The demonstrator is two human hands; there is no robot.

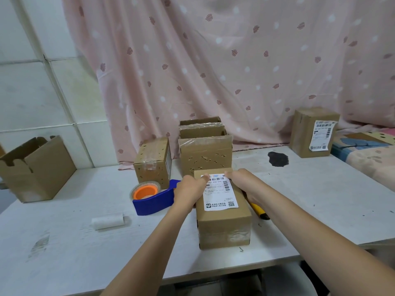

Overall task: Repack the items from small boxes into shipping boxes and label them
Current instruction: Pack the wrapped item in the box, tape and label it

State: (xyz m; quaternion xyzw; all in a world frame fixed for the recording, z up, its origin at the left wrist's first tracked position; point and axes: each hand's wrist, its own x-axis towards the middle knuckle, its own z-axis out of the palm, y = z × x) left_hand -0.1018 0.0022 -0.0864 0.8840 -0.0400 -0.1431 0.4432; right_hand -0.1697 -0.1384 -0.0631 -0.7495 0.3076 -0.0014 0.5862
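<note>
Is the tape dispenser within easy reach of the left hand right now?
Probably yes. The left hand presses the label on the shipping box, and the tape dispenser sits right beside it on the table, nothing between.
</note>
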